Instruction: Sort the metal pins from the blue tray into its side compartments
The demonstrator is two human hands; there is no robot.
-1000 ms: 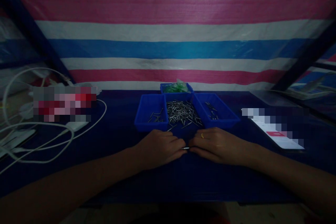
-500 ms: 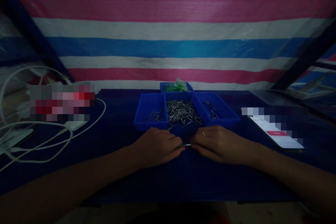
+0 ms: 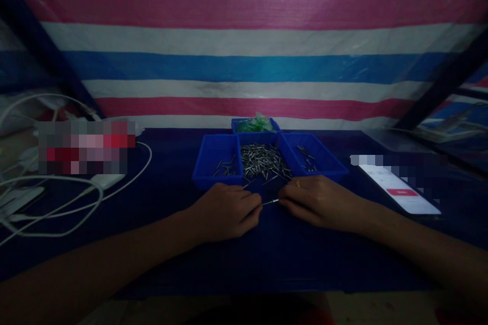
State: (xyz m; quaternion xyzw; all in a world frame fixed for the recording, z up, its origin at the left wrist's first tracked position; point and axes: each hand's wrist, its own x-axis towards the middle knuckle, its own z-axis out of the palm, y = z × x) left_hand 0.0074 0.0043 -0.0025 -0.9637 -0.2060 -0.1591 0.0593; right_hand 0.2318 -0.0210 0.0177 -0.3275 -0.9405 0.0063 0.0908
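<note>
In the head view, both my hands are in front of me over the blue surface [image 3: 267,264]. A thin, shiny metal pin [image 3: 270,202] is in the small gap between them. One end of it is at the fingertips of my left hand [image 3: 229,210], and the other end goes in between the fingers of my right hand [image 3: 324,200]. It tips a little, with the right end higher in the picture. My fingers are curled in and pinching the pin from both sides, so only its middle shows. Just past my hands is a big heap of metal bits [image 3: 263,160]. It sits between the left blue tray [image 3: 217,181] and the right blue tray [image 3: 326,176], and each tray has a few metal bits inside. Off to my right is a lit phone [image 3: 414,200], lying flat
</note>
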